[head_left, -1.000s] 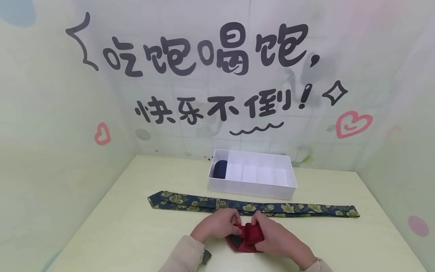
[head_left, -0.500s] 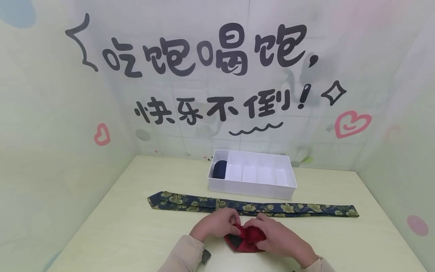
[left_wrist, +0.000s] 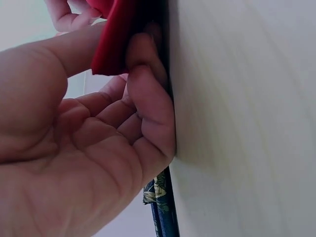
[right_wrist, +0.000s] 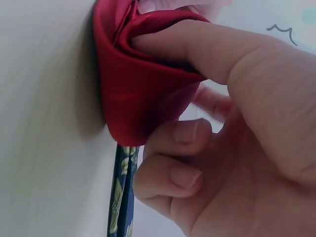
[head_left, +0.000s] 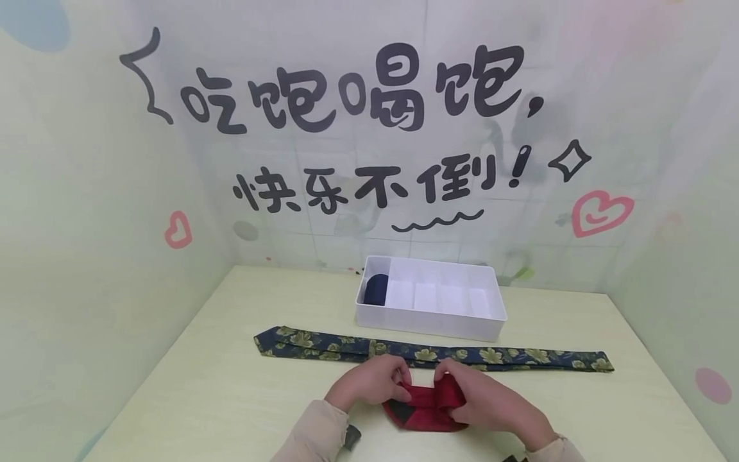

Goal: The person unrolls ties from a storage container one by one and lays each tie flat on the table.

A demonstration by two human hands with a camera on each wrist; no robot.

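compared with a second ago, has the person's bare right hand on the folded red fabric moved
Yes: in the head view, the bare right hand has shifted slightly to the right, judged against the white rectangular divided box.

Across the pale worktop [head_left: 190,410] in front of me lies a long navy floral tie [head_left: 491,357], and behind it I see a white divided box [head_left: 430,321] with a dark blue rounded item [head_left: 377,290] in its leftmost compartment. Beyond that, I face a pale wall [head_left: 346,247] bearing black Chinese lettering [head_left: 380,188] and pink hearts [head_left: 603,228].
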